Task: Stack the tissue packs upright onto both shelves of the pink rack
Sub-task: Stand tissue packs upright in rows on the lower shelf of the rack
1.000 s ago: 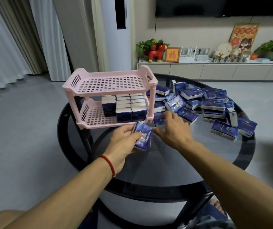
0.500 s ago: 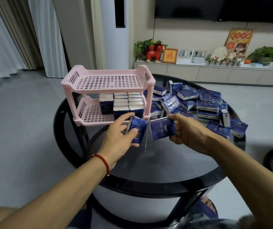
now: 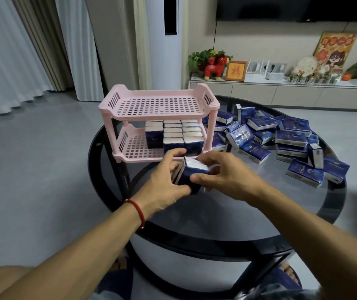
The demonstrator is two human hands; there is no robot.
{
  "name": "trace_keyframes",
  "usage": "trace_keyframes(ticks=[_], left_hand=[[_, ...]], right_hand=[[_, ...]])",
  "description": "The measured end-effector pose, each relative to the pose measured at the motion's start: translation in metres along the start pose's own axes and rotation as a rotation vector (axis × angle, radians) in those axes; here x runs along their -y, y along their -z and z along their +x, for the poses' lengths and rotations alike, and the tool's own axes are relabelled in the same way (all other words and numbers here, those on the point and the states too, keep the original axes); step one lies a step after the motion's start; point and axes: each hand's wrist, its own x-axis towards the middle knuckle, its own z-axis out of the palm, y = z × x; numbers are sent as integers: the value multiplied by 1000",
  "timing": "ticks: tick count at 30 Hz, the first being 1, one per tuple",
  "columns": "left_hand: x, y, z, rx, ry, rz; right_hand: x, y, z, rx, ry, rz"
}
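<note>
Tissue packs (image 3: 191,173) are being pressed together between both hands just in front of the pink rack (image 3: 160,123), above the glass table (image 3: 227,204). It looks like two packs held side by side, though the fingers are hiding part of them. The left hand (image 3: 164,187) is curling around the near left side of the pair, and the right hand (image 3: 225,176) is closing over the top and right side, so both are clamping the same bundle rather than opening.

On the lower shelf (image 3: 134,148), upright packs are filling the right and middle part, leaving the left part bare. The top shelf (image 3: 160,103) is holding nothing. A loose pile (image 3: 281,139) is lying flat and jumbled to the right of the rack.

Judging the risks: the soft wrappers could be slipping against each other, so one pack may be dropping as the pair goes in. The low gap under the top shelf is leaving little room for knuckles, and a nudge could be toppling the front standing row.
</note>
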Motion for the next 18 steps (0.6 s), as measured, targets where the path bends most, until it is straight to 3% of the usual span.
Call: trace_keyframes(ticks=[4,9,13,18], left_hand=[[3,18,1,-3,-46,129],[6,48,9,-149,-70,179],[8,68,18,-380,-13,214],[16,72,41,-466,-1,250]], right_hand=[[11,-8,8,-110,57,-221],[22,-19,21,-148,107,-100],[13,-13,35,-338,25,-91],[-9,-9,46,-486,-147,-133]])
